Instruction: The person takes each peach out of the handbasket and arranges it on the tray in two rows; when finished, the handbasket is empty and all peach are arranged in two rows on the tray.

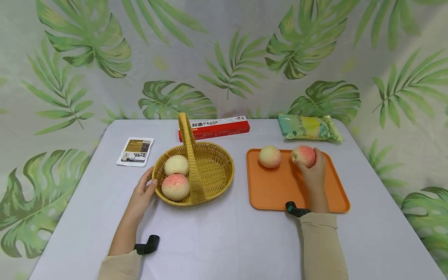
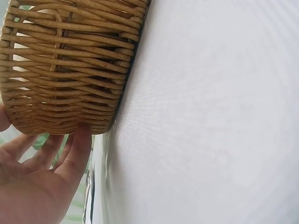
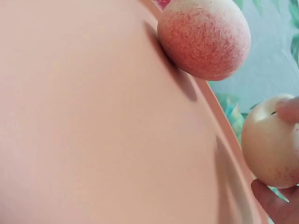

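My right hand point(image 1: 314, 171) holds a peach point(image 1: 303, 156) above the far right part of an orange tray point(image 1: 273, 196); in the right wrist view that peach point(image 3: 271, 144) shows its pale side between thumb and fingers. A second peach point(image 1: 270, 156) sits on the tray to the left, its reddish side point(image 3: 205, 39) facing the right wrist camera. My left hand point(image 1: 141, 188) rests against the left end of a wicker basket point(image 1: 215, 171), fingers point(image 2: 74, 163) fairly straight along its outer wall point(image 2: 70, 79). Inside the basket's left half lie two peaches, one pale point(image 1: 176, 165), one red-topped point(image 1: 175, 187).
A red pasta box point(image 1: 222, 129) lies behind the basket, partly hidden by its tall handle point(image 1: 189, 144). At the back right is a green-yellow packet point(image 1: 309, 127). A flat white and brown pouch point(image 1: 135, 151) lies left of the basket. Leaf-patterned cloth hangs behind the white table point(image 1: 224, 241).
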`<state>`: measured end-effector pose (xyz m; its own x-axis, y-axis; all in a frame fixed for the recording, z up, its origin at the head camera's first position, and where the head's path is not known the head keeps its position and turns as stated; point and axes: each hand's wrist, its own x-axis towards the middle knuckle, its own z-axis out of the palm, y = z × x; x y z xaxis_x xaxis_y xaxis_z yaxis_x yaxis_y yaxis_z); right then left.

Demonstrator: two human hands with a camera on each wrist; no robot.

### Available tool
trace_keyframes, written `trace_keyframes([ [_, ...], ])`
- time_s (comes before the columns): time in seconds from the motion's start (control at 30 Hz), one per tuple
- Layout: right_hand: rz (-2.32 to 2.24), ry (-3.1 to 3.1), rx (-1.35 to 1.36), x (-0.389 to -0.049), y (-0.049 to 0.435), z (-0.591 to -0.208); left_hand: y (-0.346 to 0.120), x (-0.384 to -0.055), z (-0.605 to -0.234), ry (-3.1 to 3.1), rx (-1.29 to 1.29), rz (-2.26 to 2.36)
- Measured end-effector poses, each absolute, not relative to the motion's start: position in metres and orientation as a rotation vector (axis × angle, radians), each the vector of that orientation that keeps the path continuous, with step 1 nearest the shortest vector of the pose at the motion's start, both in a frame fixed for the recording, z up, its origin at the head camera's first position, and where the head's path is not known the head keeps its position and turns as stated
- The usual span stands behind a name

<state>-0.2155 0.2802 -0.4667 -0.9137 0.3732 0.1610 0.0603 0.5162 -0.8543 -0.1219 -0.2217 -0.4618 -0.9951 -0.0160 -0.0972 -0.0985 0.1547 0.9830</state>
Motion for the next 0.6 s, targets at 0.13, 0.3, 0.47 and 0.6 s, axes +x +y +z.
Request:
trace_keyframes([
  [0.13, 1.364, -2.442, -0.365, -0.218, 0.281, -0.474, -0.222, -0.122, -0.461, 2.339, -0.124, 1.994],
  [0.3, 1.389, -2.433, -0.355, -0.219, 0.28, -0.48, -0.222, -0.122, -0.462, 2.34, -0.122, 1.995],
  [0.47, 1.494, -2.386, -0.363, -0.218, 0.28, -0.483, -0.222, -0.122, -0.463, 2.344, -0.117, 1.999],
  [0.6, 1.562, -2.357, -0.372, -0.218, 0.279, -0.483, -0.223, -0.122, -0.464, 2.35, -0.116, 1.995],
])
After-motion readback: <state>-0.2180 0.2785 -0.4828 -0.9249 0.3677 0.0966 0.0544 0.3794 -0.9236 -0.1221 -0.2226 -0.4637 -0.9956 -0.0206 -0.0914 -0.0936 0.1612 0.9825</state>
